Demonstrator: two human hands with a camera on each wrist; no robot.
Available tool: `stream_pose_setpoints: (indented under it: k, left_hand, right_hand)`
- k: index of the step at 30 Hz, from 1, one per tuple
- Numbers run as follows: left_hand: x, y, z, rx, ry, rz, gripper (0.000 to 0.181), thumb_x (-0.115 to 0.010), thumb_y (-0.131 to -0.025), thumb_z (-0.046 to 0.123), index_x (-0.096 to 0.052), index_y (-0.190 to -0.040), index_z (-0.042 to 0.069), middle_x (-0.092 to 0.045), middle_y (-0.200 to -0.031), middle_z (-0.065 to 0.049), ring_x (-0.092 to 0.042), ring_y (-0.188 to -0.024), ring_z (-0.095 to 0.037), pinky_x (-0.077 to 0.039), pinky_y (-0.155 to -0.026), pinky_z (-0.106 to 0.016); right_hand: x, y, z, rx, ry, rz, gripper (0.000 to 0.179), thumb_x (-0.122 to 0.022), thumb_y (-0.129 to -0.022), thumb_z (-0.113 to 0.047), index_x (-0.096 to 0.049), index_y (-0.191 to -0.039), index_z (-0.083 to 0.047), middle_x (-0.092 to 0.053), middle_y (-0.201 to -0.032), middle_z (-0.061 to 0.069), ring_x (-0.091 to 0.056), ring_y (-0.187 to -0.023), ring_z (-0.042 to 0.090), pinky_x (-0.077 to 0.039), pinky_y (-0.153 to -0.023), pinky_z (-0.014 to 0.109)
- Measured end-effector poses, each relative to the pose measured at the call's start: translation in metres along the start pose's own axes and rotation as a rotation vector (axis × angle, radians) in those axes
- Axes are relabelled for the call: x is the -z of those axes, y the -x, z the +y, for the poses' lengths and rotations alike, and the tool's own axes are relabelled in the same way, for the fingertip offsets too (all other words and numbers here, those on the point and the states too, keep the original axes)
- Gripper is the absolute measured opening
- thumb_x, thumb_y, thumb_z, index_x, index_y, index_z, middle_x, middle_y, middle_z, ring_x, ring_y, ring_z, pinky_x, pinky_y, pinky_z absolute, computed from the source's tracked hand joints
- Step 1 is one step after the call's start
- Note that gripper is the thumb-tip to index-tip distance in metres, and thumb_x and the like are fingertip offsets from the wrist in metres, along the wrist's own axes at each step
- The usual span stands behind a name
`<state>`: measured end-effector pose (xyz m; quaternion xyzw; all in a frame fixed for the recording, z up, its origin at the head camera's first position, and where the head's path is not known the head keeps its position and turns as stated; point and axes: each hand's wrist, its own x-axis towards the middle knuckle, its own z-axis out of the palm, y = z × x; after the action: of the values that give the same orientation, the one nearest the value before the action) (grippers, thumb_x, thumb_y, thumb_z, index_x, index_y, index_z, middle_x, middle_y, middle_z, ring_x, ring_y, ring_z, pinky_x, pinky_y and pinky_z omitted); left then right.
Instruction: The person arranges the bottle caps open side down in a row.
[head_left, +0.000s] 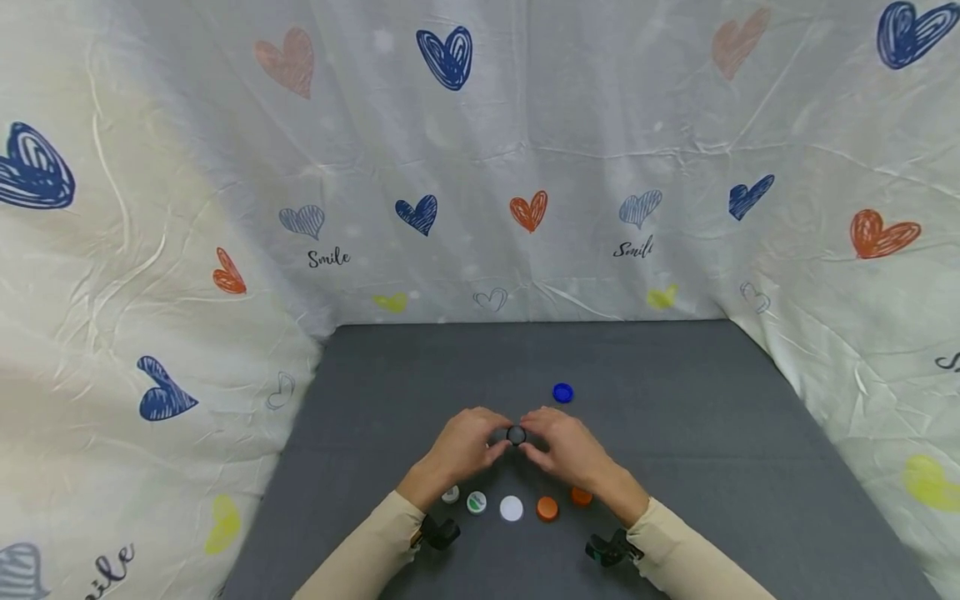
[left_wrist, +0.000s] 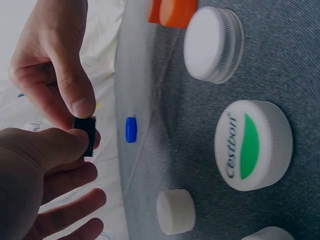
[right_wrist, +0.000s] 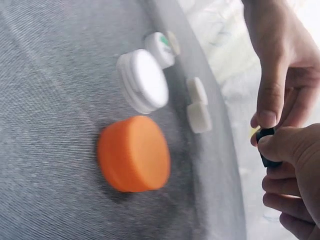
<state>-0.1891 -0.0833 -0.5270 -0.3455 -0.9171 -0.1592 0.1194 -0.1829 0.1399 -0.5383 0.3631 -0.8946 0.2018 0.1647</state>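
A small black cap (head_left: 516, 435) is pinched between both hands, raised off the table. My left hand (head_left: 467, 443) grips one side of it with thumb and fingers, and my right hand (head_left: 572, 450) holds the opposite side. Close up in the left wrist view, both thumbs press the black cap (left_wrist: 90, 131), and the left hand's other fingers are spread loosely. The right wrist view shows the black cap (right_wrist: 268, 157) partly covered by the thumbs. Beyond the hands, a blue bottle cap (head_left: 562, 392) lies on the table.
Nearer me on the grey table (head_left: 675, 400) is a row of bottle caps: a white one (head_left: 450, 495), a white one with a green mark (head_left: 476, 502), a plain white one (head_left: 512, 508) and two orange ones (head_left: 547, 508). White caps (right_wrist: 199, 118) also lie near the left hand. A heart-printed curtain (head_left: 480, 150) surrounds the table.
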Motion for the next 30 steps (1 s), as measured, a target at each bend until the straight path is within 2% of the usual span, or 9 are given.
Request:
stream_pose_setpoints:
  k: [5, 11, 22, 30]
  left_hand:
    - [-0.010, 0.001, -0.003, 0.002, -0.060, -0.066, 0.024, -0.077, -0.088, 0.032, -0.077, -0.111, 0.023, -0.076, -0.103, 0.008, -0.069, -0.096, -0.013, -0.057, -0.083, -0.036]
    - [-0.015, 0.001, -0.003, 0.016, -0.071, -0.110, 0.019, -0.078, -0.088, 0.031, -0.078, -0.105, 0.023, -0.075, -0.097, 0.007, -0.069, -0.093, -0.013, -0.057, -0.079, -0.036]
    - [-0.022, 0.002, -0.003, 0.006, -0.116, -0.138, 0.011, -0.078, -0.087, 0.029, -0.077, -0.096, 0.023, -0.073, -0.089, 0.007, -0.069, -0.087, -0.015, -0.056, -0.074, -0.036]
    - [-0.031, 0.005, -0.004, 0.002, -0.148, -0.159, 0.009, -0.079, -0.085, 0.030, -0.075, -0.089, 0.023, -0.071, -0.082, 0.005, -0.068, -0.079, -0.017, -0.056, -0.067, -0.037]
  right_hand:
    - [-0.010, 0.002, -0.002, 0.029, 0.018, -0.023, 0.024, -0.079, -0.086, -0.024, -0.076, -0.105, -0.009, -0.073, -0.105, 0.002, -0.069, -0.104, 0.021, -0.049, -0.104, 0.045]
    - [-0.017, 0.005, -0.003, 0.020, 0.020, -0.053, 0.023, -0.077, -0.087, -0.023, -0.076, -0.105, -0.008, -0.074, -0.105, 0.003, -0.069, -0.104, 0.023, -0.049, -0.104, 0.046]
    - [-0.031, 0.007, -0.002, 0.001, 0.029, -0.090, 0.024, -0.077, -0.087, -0.022, -0.076, -0.105, -0.006, -0.074, -0.105, 0.006, -0.069, -0.105, 0.025, -0.047, -0.105, 0.048]
    - [-0.037, 0.010, -0.005, -0.002, 0.097, -0.113, 0.023, -0.078, -0.086, -0.025, -0.077, -0.101, -0.007, -0.073, -0.106, 0.004, -0.068, -0.104, 0.024, -0.048, -0.105, 0.044]
